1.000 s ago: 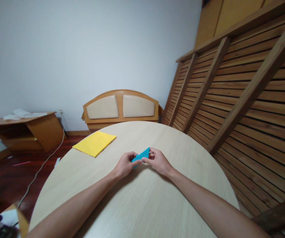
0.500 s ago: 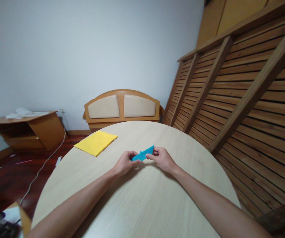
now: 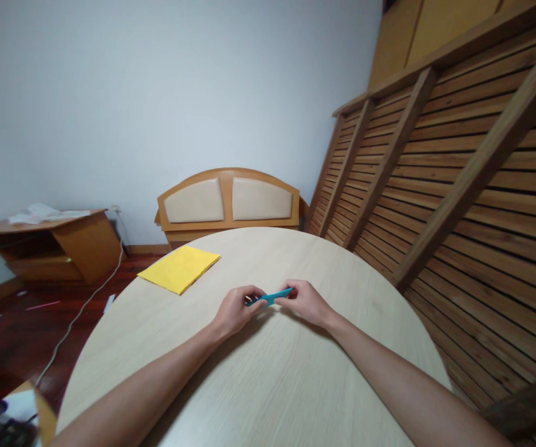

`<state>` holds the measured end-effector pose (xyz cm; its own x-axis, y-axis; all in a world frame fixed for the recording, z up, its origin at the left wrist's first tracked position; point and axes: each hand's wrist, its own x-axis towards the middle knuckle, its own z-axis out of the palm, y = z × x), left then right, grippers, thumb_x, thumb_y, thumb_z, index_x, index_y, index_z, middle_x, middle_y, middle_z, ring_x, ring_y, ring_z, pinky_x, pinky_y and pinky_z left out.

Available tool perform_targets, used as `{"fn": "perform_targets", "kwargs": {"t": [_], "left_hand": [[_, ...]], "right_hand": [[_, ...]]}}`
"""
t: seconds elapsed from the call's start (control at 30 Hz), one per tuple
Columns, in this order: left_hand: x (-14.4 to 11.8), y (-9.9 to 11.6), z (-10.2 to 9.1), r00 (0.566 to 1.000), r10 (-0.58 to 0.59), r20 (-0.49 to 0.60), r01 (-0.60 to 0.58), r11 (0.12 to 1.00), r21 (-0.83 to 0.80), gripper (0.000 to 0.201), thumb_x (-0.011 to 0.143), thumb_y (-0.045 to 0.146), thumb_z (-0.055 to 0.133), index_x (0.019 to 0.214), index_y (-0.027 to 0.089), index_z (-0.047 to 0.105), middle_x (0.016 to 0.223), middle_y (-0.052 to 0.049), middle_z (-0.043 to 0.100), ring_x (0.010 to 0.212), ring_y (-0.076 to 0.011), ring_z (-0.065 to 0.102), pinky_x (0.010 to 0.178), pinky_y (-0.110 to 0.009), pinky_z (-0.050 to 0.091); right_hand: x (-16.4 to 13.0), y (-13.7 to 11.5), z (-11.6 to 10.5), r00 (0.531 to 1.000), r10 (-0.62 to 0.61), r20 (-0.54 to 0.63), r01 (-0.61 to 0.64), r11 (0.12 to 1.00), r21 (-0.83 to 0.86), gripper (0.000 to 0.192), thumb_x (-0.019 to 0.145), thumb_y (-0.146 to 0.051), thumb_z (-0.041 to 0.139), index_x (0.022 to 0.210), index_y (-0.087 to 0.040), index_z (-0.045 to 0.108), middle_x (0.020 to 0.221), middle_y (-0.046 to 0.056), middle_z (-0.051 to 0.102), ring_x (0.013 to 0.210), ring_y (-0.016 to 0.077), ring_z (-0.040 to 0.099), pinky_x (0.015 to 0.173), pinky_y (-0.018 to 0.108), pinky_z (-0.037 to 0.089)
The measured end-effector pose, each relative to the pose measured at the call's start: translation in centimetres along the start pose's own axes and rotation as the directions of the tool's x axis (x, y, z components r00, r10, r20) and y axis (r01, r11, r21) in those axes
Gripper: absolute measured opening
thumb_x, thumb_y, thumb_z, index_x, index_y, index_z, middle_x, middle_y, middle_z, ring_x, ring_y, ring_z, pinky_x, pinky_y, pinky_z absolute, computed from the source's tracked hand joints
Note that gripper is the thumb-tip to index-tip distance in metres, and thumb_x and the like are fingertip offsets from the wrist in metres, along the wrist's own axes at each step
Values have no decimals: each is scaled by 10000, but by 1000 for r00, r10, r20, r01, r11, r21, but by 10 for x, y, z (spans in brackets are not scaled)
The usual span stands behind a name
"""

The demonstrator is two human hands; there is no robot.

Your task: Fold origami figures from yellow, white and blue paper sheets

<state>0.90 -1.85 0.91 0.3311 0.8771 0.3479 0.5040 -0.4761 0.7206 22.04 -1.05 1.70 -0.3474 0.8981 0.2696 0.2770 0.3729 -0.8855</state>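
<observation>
A small folded blue paper (image 3: 271,297) is pinched between both hands just above the round wooden table (image 3: 258,385). My left hand (image 3: 236,310) grips its left end with thumb and fingers. My right hand (image 3: 305,301) grips its right end. The paper lies almost flat, so only a thin blue edge shows between the fingers. A yellow sheet of paper (image 3: 179,268) lies flat on the table's far left part, apart from both hands.
A slatted wooden panel (image 3: 458,180) leans close along the table's right side. Beyond the far edge stands a padded wooden headboard (image 3: 228,202). A low wooden cabinet (image 3: 48,245) and a cable (image 3: 79,316) are on the floor at left.
The blue paper showed as a raised triangle earlier; now it is folded down nearly flat. My right hand has shifted slightly to the right along it.
</observation>
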Motion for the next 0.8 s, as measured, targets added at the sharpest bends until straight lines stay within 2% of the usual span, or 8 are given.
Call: {"fn": "perform_targets", "kwargs": {"t": [0.13,0.33,0.5,0.8], "left_hand": [[-1,3,-1,998,57,-2,-56,992,109,190,879,344,615,877,196,734,827,-39,729,745,-170,635,685,-254,454],[-4,15,-4,988,148,47,-155,946,284,200,908,329,587,872,193,730,835,-56,721,758,-179,631,690,-263,427],[-6,18,-5,983,170,64,-182,932,314,191,913,312,583,865,196,727,831,-50,716,760,-176,628,687,-263,417],[-5,18,-8,987,137,84,-158,928,338,195,916,306,567,863,202,724,842,-33,717,774,-165,632,706,-252,425]], "right_hand": [[-3,-2,5,999,-44,20,46,995,-88,165,769,-308,702,781,-143,701,711,20,683,647,144,586,580,237,414],[-7,-11,1,983,-163,88,179,958,-223,158,833,-312,681,853,-176,761,811,33,749,744,173,659,692,262,456],[-8,-10,-5,970,-205,131,235,928,-288,197,874,-346,655,896,-198,783,856,41,767,767,184,683,705,264,460],[-4,-4,-12,966,-180,186,233,918,-320,228,904,-331,606,980,-214,786,913,45,777,799,182,683,722,258,454]]}}
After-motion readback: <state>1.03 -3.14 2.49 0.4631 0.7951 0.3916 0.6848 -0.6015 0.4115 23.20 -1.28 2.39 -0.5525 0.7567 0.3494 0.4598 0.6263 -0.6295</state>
